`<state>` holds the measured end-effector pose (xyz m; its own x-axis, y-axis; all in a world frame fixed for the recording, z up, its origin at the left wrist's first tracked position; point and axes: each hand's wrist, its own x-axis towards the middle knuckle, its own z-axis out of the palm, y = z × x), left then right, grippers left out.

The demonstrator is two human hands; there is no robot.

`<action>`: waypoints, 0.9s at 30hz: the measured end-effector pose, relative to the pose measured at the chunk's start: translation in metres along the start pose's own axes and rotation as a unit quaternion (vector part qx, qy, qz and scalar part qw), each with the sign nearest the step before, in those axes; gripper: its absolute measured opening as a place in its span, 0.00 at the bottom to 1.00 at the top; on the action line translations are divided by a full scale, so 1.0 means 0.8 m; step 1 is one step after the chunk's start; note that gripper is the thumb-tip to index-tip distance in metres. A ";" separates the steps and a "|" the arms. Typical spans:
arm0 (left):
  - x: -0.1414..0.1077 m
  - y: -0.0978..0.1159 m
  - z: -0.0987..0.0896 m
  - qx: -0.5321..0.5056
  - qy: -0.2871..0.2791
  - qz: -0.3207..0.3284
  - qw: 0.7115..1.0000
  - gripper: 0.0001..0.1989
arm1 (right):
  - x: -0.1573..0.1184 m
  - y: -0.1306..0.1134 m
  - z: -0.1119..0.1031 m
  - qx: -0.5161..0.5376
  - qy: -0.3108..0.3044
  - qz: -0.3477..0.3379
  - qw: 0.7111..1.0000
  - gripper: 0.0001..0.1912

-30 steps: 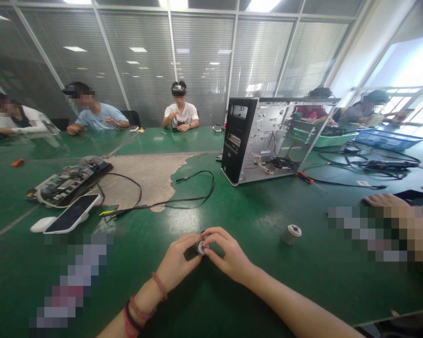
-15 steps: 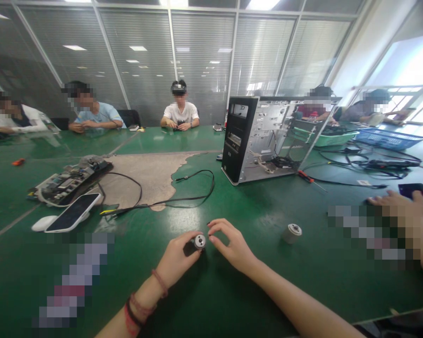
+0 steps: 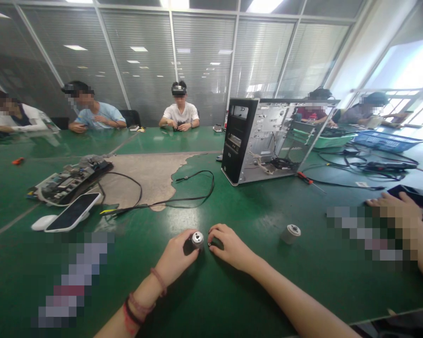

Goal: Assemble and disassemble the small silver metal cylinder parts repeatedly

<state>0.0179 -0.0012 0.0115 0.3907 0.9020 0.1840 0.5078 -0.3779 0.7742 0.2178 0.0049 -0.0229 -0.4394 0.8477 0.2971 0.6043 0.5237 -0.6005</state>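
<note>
My left hand [image 3: 178,249] is curled around a small silver metal cylinder [image 3: 198,239] standing on the table, its round top with dark holes facing up. Just to the right, my right hand [image 3: 229,246] has its fingers bent and the tips drawn in toward the thumb. A tiny shiny spot shows at those fingertips, too small to name. There is a slight gap between the right fingertips and the held cylinder. A second, similar metal cylinder [image 3: 291,234] stands by itself farther right.
Ahead stands an opened computer case [image 3: 243,141], with a red-handled screwdriver [image 3: 305,177] beside it. To the left are a phone [image 3: 74,212], a circuit board assembly [image 3: 70,180] and a black cable [image 3: 169,203]. Another person's hand [image 3: 396,206] rests at the right; several people sit around the table.
My right fingers have curled in and moved slightly lower beside the held cylinder. My left hand keeps its hold, the cylinder shifting slightly left. At the right, the other person's dark object has moved.
</note>
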 end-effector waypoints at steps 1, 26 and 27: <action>0.000 0.000 -0.001 0.006 0.001 0.003 1.000 0.14 | 0.000 0.000 -0.001 -0.001 -0.002 -0.001 1.000 0.09; 0.003 -0.020 -0.029 0.191 -0.075 0.030 0.978 0.11 | 0.001 -0.008 0.013 -0.033 0.014 -0.036 0.999 0.22; 0.002 -0.020 -0.030 0.195 -0.077 0.030 0.977 0.11 | 0.002 -0.009 0.016 -0.022 0.019 -0.036 0.999 0.23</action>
<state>-0.0080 0.0115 0.0141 0.5239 0.8451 0.1061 0.7224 -0.5069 0.4704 0.2039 0.0014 -0.0275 -0.4577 0.8100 0.3666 0.6009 0.5857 -0.5440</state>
